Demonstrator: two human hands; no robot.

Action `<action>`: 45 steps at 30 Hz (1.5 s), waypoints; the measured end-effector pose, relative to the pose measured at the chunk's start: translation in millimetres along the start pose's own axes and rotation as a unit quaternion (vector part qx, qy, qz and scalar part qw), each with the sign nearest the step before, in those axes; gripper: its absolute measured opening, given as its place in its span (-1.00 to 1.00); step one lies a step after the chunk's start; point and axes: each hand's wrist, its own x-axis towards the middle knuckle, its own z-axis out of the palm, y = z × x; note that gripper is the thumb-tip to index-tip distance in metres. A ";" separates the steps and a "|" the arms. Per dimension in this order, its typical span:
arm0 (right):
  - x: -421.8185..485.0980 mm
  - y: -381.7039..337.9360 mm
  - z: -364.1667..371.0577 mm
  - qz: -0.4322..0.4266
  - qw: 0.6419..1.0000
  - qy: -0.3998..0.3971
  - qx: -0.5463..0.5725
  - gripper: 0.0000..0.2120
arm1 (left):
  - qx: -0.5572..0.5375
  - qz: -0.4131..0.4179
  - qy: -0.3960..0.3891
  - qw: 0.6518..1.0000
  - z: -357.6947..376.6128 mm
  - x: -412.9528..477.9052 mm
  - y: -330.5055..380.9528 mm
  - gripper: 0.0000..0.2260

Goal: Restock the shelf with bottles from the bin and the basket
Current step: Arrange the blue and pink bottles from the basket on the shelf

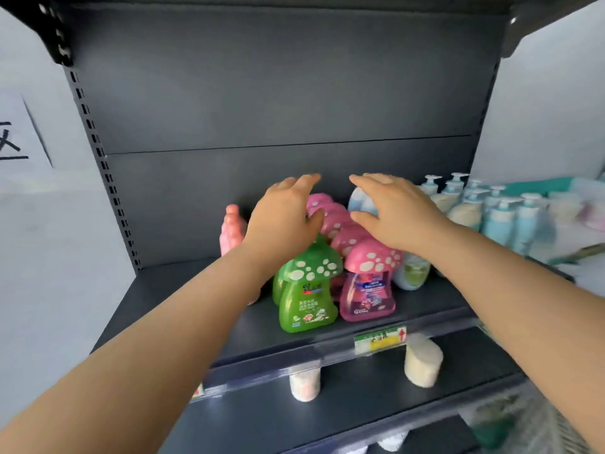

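On the dark upper shelf (196, 309) the mushroom-capped bottles stand in two close files: a green mushroom bottle (307, 291) leads the left file and a pink mushroom bottle (368, 285) leads the right one, with more pink caps (334, 221) lined up behind it toward the back panel. We have our left hand (284, 213) and right hand (397, 211) over the rear of these files, fingers stretched out and loosely spread, pinching nothing. Whether the palms touch the caps we cannot tell. Pale pump bottles (501, 217) crowd the right end of the shelf, and a pale pink bottle (233, 229) stands just left of our left wrist. We cannot make out the bin or the basket.

We judge these bottles to be stiff, glossy plastic, fairly heavy if full, and slick to the touch. The wide cap overhangs a narrow neck and may give if pressed, so we would take each one round the flat body below the cap. Packed this tightly, a nudge could topple the neighbours.
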 end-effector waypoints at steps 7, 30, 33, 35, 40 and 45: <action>-108.8 141.0 -44.2 0.097 0.994 0.005 -0.054 -0.40 | -0.073 0.116 -0.004 0.991 76.3 16.0 170.6 -0.49; -414.2 478.8 -11.6 0.443 0.883 -0.133 -0.080 -0.36 | -0.203 0.255 -0.269 0.906 432.6 0.0 484.1 -0.49; -441.1 521.4 10.6 0.473 0.865 -0.149 -0.075 -0.36 | -0.217 0.238 -0.314 0.893 496.8 0.2 504.9 -0.50; -460.9 543.7 26.2 0.495 0.852 -0.154 -0.074 -0.38 | -0.212 0.233 -0.351 0.882 531.9 -2.4 517.1 -0.50; -503.0 583.4 64.7 0.550 0.818 -0.161 -0.037 -0.39 | -0.187 0.220 -0.445 0.847 607.2 -15.6 540.0 -0.49; -532.9 620.7 103.6 0.572 0.797 -0.194 0.012 -0.39 | -0.170 0.185 -0.517 0.818 665.1 -37.2 551.1 -0.48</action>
